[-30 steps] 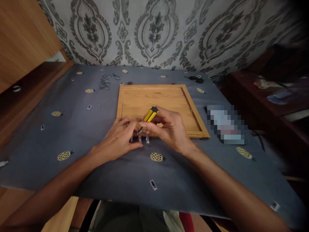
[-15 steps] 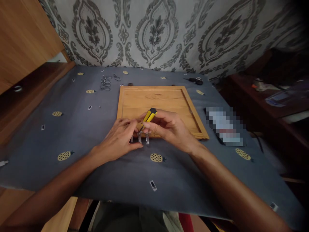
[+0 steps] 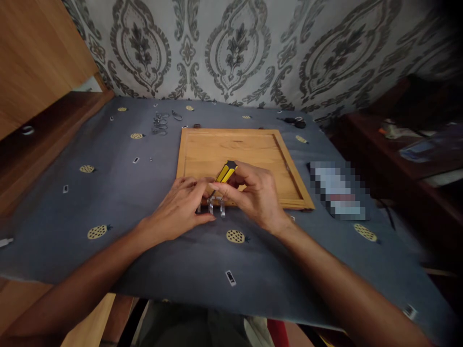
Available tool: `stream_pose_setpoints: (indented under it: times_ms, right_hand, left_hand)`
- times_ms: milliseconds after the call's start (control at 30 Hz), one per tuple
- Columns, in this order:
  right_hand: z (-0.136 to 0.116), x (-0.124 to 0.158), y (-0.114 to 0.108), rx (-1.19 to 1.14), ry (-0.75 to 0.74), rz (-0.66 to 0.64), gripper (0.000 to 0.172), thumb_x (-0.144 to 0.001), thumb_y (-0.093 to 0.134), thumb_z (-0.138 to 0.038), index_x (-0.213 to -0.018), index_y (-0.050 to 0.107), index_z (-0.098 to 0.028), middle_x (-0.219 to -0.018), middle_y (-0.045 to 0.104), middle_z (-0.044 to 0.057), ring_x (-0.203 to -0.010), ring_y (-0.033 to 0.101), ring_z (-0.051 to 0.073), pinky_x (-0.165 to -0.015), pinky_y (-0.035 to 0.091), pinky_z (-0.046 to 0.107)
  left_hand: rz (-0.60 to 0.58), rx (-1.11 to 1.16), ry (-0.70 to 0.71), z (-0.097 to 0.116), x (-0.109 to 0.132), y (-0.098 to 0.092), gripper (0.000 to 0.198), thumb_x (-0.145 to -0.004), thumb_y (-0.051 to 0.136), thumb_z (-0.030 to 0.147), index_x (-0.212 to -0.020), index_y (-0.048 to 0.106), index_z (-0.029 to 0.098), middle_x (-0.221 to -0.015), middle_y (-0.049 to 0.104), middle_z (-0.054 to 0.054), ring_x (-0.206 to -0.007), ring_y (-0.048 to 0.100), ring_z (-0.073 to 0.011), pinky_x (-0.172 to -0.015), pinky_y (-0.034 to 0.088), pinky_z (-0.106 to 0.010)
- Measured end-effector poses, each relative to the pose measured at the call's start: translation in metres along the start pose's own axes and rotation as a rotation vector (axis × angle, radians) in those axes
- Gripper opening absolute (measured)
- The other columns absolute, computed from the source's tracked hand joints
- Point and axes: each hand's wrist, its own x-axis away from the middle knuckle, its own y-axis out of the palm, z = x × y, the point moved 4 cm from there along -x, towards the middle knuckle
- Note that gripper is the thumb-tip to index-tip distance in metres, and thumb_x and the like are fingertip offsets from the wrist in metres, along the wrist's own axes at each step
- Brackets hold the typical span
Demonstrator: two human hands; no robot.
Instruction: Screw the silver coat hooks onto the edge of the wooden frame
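Note:
My right hand (image 3: 255,195) is closed round a yellow and black screwdriver (image 3: 226,172), whose tip points down at a small metal bracket (image 3: 216,205) on the near edge of a wooden frame (image 3: 289,166). My left hand (image 3: 179,209) pinches that bracket from the left and holds it against the frame's edge. The screwdriver's tip is hidden between my fingers. Both hands meet at the frame's front left part, on a grey cloth (image 3: 119,202) with pineapple prints.
Several loose metal hooks (image 3: 159,121) lie at the far left of the cloth. A dark object (image 3: 294,120) lies beyond the frame's far right corner. A blurred-out flat object (image 3: 338,190) lies right of the frame. Wooden furniture stands left; a dark cluttered shelf (image 3: 415,144) stands right.
The screwdriver handle has turned slightly in my right fingers. Both hands stay in the same place on the bracket.

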Motion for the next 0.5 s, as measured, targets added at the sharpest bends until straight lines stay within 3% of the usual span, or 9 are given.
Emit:
stream_pose_setpoints:
  times_ms: [200,400,500]
  right_hand:
    - [-0.001,0.001,0.0,-0.003,0.009,0.008,0.05,-0.092,0.055,-0.063,-0.065,0.047,-0.022,-0.057,0.052,-0.003,-0.052,0.047,0.011,-0.051,0.037,0.027]
    - [-0.005,0.001,-0.005,-0.054,0.043,-0.07,0.043,-0.092,0.061,-0.056,-0.07,0.057,-0.019,-0.061,0.057,-0.002,-0.056,0.052,0.011,-0.053,0.041,0.027]
    - [-0.009,0.001,-0.014,-0.091,0.091,0.027,0.035,-0.091,0.065,-0.049,-0.075,0.061,-0.019,-0.066,0.062,-0.001,-0.058,0.057,0.012,-0.055,0.045,0.027]
  left_hand:
    - [-0.021,-0.007,-0.003,0.002,-0.001,-0.001,0.053,-0.077,0.082,0.03,-0.117,0.048,0.023,-0.126,0.065,-0.008,-0.12,0.059,-0.0289,-0.104,0.045,-0.05]
    - [-0.034,-0.012,-0.036,0.002,-0.001,-0.001,0.057,-0.077,0.082,0.033,-0.121,0.048,0.023,-0.115,0.066,-0.008,-0.116,0.06,-0.0301,-0.101,0.046,-0.049]
    - [-0.047,-0.002,-0.047,0.001,-0.001,-0.001,0.063,-0.079,0.081,0.033,-0.129,0.045,0.021,-0.106,0.068,-0.006,-0.115,0.06,-0.0303,-0.101,0.045,-0.049]
